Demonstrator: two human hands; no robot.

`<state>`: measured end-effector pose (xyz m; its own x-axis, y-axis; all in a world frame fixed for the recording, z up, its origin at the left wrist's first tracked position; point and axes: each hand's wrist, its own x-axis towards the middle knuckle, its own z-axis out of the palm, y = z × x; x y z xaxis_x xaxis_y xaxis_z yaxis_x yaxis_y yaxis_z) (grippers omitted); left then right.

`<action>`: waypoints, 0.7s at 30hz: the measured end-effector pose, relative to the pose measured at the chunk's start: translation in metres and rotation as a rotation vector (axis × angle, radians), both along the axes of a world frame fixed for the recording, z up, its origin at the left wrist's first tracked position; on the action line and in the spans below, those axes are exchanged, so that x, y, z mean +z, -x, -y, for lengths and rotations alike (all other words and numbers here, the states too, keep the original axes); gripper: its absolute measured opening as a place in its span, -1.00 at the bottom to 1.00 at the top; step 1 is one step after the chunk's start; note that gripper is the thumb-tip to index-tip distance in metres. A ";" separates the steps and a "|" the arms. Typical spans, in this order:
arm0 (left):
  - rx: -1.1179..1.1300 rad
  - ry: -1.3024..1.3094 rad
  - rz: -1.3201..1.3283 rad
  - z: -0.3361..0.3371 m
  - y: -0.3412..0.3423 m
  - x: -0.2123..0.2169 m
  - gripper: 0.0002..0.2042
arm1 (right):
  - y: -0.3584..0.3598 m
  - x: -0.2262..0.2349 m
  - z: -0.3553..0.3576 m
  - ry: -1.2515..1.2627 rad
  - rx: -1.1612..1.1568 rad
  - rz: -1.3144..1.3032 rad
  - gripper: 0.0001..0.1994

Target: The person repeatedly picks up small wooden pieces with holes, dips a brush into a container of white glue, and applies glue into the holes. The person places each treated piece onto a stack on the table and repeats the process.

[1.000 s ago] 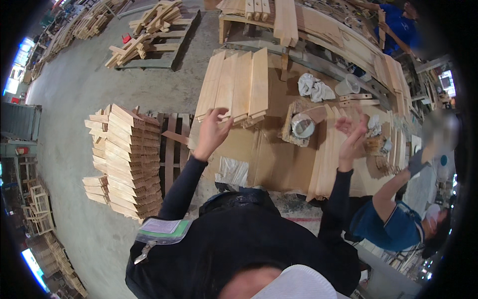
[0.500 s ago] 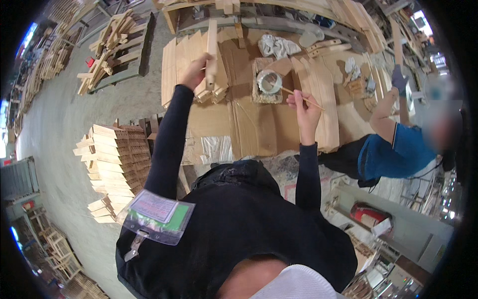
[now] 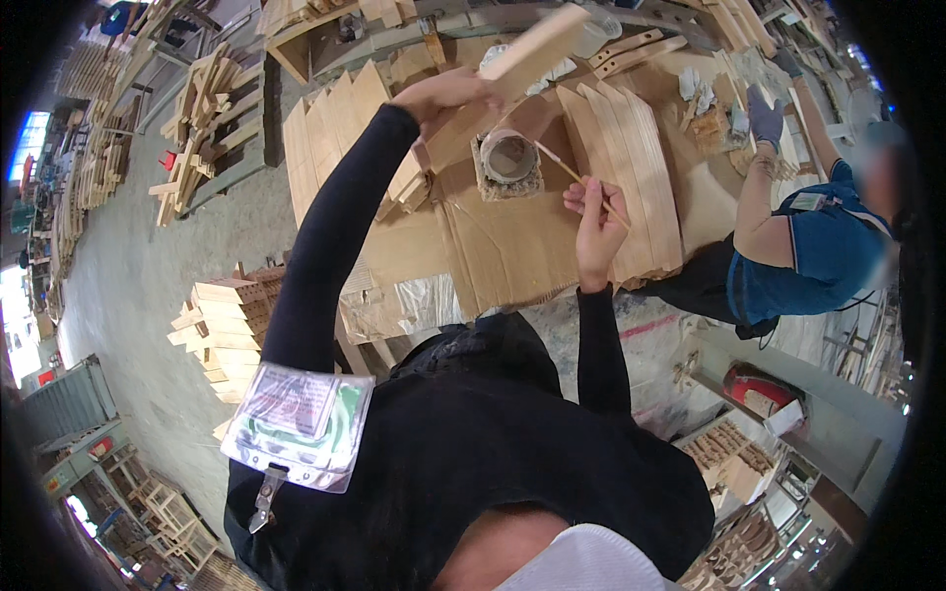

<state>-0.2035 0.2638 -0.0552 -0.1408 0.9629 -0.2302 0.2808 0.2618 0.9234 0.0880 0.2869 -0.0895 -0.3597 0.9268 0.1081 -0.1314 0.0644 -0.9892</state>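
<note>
The left hand (image 3: pixel 451 96), fingers closed, holds a pale flat wooden board (image 3: pixel 540 51) near the brown cardboard-covered desk's (image 3: pixel 507 261) far edge. The right hand's (image 3: pixel 597 225) fingers pinch a slim wooden brush (image 3: pixel 567 169) mid-desk

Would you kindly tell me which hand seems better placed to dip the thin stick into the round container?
Probably the right hand: it holds the thin stick, whose far end points toward the round container, while the left hand grips a wooden piece.
</note>
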 end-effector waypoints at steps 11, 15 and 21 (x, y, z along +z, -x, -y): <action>-0.241 0.224 -0.112 -0.063 -0.019 -0.032 -0.53 | -0.009 -0.023 0.036 0.093 0.105 0.126 -0.81; -0.063 0.177 -0.272 -0.027 -0.025 -0.029 -0.51 | -0.005 -0.030 0.036 -0.052 0.055 0.167 -0.84; 0.175 0.064 -0.095 0.025 -0.036 -0.028 -0.35 | 0.000 -0.050 0.027 -0.161 0.054 0.182 -0.90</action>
